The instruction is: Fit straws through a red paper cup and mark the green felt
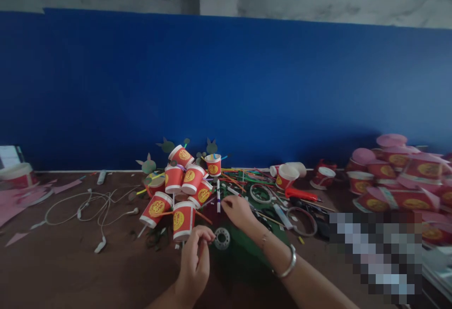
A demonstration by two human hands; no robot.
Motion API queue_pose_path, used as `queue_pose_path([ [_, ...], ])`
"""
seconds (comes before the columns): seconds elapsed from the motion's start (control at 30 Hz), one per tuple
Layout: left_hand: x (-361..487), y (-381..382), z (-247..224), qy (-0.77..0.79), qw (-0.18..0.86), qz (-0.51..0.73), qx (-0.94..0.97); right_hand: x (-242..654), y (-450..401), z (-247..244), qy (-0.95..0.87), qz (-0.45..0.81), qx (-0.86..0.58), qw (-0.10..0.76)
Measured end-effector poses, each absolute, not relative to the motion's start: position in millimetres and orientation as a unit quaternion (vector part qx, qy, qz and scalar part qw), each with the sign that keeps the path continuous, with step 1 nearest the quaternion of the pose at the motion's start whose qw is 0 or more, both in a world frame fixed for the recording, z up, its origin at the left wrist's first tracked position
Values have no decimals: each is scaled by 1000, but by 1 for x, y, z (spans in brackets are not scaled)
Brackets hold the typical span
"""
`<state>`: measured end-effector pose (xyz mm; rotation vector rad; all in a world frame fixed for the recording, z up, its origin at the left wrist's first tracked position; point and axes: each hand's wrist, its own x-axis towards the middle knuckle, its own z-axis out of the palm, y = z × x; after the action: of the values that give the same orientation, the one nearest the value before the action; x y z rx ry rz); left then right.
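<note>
My left hand (196, 257) is at the front middle of the table, its thumb and fingers pinched together. What they hold, if anything, is too small to make out. The fingertips are beside a small grey, ring-shaped roll with holes (222, 238); I cannot tell whether they touch it. Farther forward, my right hand (237, 210), with a silver bangle at the wrist, is also closed in a pinch over something I cannot make out. Close to its fingertips lies a white marker with a purple band (218, 197). Red and white paper cups (183, 221) with coloured sticks stand just left of both hands.
Cut-out rabbit heads (149, 164) top some cups. Earphones with a white cable (100, 243) lie left. Right of my hands are tape rolls (262, 193), a red tool (302, 195) and loose sticks. More cups with pink paper (399, 182) are piled far right. A blue panel (226, 87) rises behind.
</note>
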<state>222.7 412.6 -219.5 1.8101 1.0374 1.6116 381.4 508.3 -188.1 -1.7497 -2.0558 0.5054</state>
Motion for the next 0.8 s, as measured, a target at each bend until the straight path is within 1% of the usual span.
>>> queue_pose_path([
  [0.23, 221, 413, -214, 371, 240, 596, 671, 358, 537, -193, -680, 173, -690, 180],
  [0.4, 222, 413, -214, 358, 252, 582, 685, 386, 540, -185, -664, 206, -695, 184],
  [0.53, 222, 413, -219, 332, 279, 528, 730, 407, 535, -178, -686, 215, -668, 192],
  [0.63, 222, 413, -221, 328, 288, 487, 757, 413, 533, -178, -704, 190, -655, 197],
  [0.8, 223, 416, -219, 339, 269, 442, 786, 415, 544, -187, -706, 105, -670, 205],
])
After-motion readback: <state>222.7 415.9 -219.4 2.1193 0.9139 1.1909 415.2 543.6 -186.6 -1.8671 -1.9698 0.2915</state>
